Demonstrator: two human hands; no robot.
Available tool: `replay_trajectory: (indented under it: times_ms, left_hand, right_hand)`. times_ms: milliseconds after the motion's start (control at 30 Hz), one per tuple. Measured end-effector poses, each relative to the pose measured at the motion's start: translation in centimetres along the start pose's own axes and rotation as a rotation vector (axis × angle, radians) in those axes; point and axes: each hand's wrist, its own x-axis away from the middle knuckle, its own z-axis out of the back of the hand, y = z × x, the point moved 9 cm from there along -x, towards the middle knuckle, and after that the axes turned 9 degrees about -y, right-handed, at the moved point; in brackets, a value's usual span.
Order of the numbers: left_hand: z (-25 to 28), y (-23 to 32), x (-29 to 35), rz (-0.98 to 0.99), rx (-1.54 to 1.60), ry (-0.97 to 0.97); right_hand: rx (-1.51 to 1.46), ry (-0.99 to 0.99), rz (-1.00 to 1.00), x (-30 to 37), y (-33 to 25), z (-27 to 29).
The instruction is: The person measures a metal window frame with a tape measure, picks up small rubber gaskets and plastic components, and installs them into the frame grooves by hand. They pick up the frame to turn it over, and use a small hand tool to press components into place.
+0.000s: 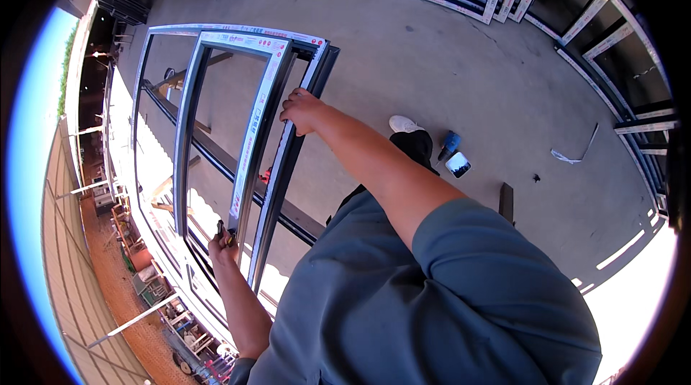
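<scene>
Big window frame (248,144) lies in front of the person, off to the left of the body, across dark support bars (212,154). From my end I see floor through the openings and make out no glass.

Right hand (302,110): fingers curled over the outer rail (284,158) near the far corner; how hard it squeezes, can't tell. Left hand (222,247): closed around a small dark tool (226,235) with a bit of yellow, kind unclear, right by the near part of the inner rail. Whether it touches the rail, can't tell.

Handling, my guess: stiff, fairly heavy for its spread, awkward more than fragile. Long rails might flex or twist if lifted from one corner. The printed film (252,41) on the faces could be slick, and I'd expect the finish under it to scratch easily. I'd take hold of the thick outer rails, one hand well apart from the other, fingers wrapped right under; skip the film edges and the thinner inner bars. The tool would need putting down before a proper two-handed hold.
</scene>
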Motion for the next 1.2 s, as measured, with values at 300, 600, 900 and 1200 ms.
replay_trajectory:
  times_ms: [300,600,900,1200]
  left_hand:
    - [0.1,-0.2,-0.5,0.044,0.010,-0.107]
    - [2.2,-0.5,-3.7,0.046,-0.050,-0.092]
    - [-1.8,-4.7,-4.5,0.173,-0.119,-0.104]
    - [-0.1,-4.9,-6.7,0.187,-0.141,-0.101]
  right_hand:
    - [-0.013,-0.029,-0.038,-0.3,-0.1,0.2]
    - [-0.022,0.430,-0.201,7.8,1.9,5.9]
    - [-0.042,0.491,-0.540,19.5,8.0,3.5]
    - [-0.017,0.503,-0.582,23.9,9.1,3.5]
